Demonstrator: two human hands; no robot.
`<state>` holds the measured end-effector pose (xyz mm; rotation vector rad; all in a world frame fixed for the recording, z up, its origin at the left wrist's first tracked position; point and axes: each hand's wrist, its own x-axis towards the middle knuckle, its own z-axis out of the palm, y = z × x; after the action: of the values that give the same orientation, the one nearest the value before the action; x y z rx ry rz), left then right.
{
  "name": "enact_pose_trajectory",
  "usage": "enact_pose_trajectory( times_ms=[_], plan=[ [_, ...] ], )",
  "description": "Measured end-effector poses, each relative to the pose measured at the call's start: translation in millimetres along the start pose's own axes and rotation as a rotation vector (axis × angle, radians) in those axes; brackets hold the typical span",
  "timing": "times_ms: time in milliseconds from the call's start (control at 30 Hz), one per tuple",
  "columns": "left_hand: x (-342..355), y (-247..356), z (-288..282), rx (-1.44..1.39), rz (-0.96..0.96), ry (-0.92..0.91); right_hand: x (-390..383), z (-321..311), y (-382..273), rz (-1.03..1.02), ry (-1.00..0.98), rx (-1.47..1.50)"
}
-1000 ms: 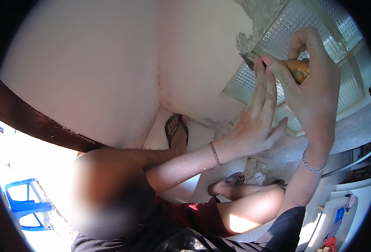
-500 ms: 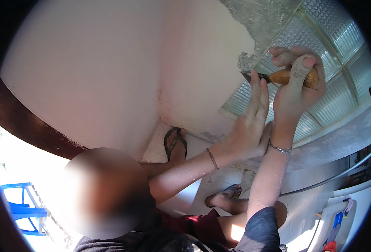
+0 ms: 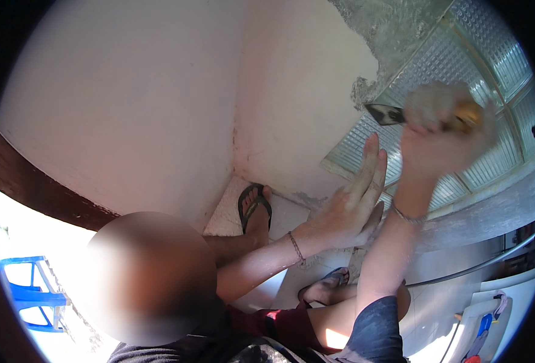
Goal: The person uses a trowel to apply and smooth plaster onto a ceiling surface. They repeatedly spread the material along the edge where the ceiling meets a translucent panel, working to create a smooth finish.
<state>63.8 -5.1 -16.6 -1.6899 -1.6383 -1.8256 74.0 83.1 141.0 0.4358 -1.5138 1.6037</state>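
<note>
A scraper with a wooden handle and a dark flat blade (image 3: 386, 114) is gripped in my right hand (image 3: 446, 130), which is blurred by motion. Its blade points left, close to the ragged edge where pale paint gives way to bare grey plaster (image 3: 394, 36). Below the blade, my left hand (image 3: 357, 196) is held up with its fingers stretched out and nothing in it. Behind both hands are the ribbed glass blocks (image 3: 485, 154) of the wall, with the painted wall (image 3: 297, 91) to their left.
A rounded grey ledge (image 3: 461, 233) runs below the glass blocks. A grey hose (image 3: 473, 275) curves at the right, near a white plastic chair (image 3: 482, 311) with small items on it. A blue stool (image 3: 34, 296) stands far left. My sandalled foot (image 3: 255, 209) is near the wall corner.
My right hand has drawn the scraper to the right, away from the left hand's fingertips, and its fingers have closed further round the handle. The left hand has dropped slightly.
</note>
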Motion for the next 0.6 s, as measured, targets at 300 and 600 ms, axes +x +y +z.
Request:
enact_pose_trajectory(
  times_ms=[300,600],
  plan=[
    [5.3,38.8,-6.4,-0.057,0.021,0.045,-2.2,40.5,-35.6,0.058,0.056,-0.066],
    [0.8,39.7,-6.5,0.032,0.023,0.048,-18.4,27.3,-21.3,-0.209,0.276,-0.469]
  ],
)
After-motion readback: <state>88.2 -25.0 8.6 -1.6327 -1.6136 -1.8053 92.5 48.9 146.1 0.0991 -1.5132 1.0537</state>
